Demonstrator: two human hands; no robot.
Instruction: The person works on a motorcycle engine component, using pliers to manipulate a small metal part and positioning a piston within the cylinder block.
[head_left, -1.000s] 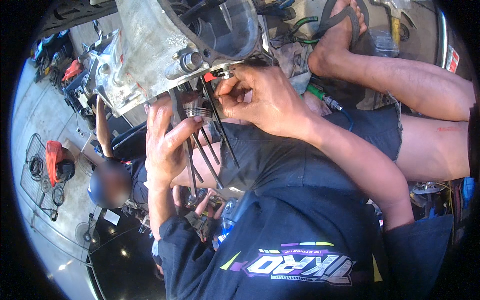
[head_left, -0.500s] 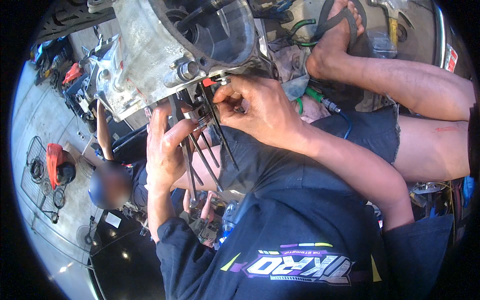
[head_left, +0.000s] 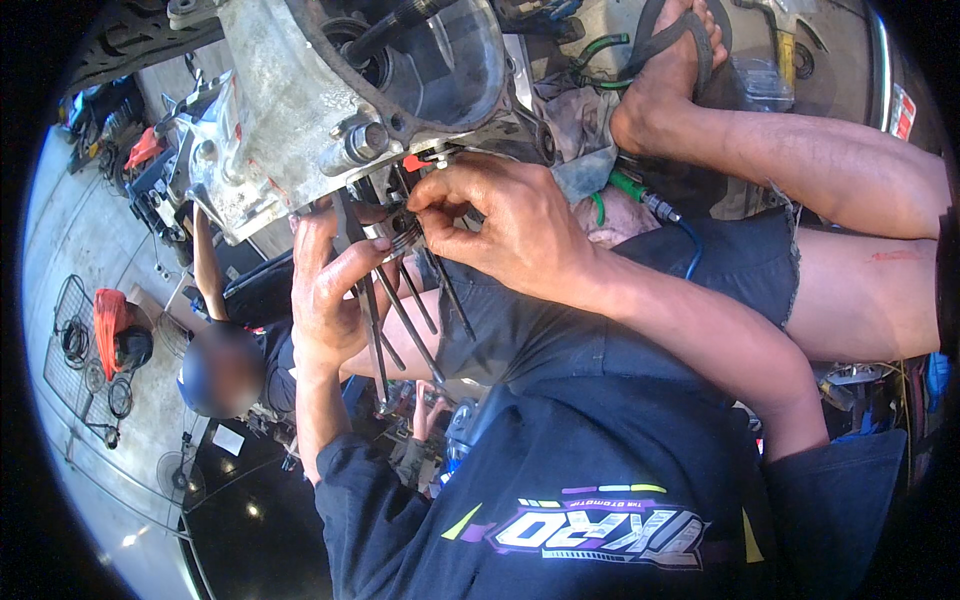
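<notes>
The short-sleeved T-shirt is black with print, the shorts dark

On the grey concrete floor at left, an orange-red cover lies just beside a wire-mesh rack; a round caged fan stands near a white sheet. A person in dark clothing is at left. Toward the right, a green hose coupling with a metal end lies near a blue hose, below a crumpled grey rag.
</notes>
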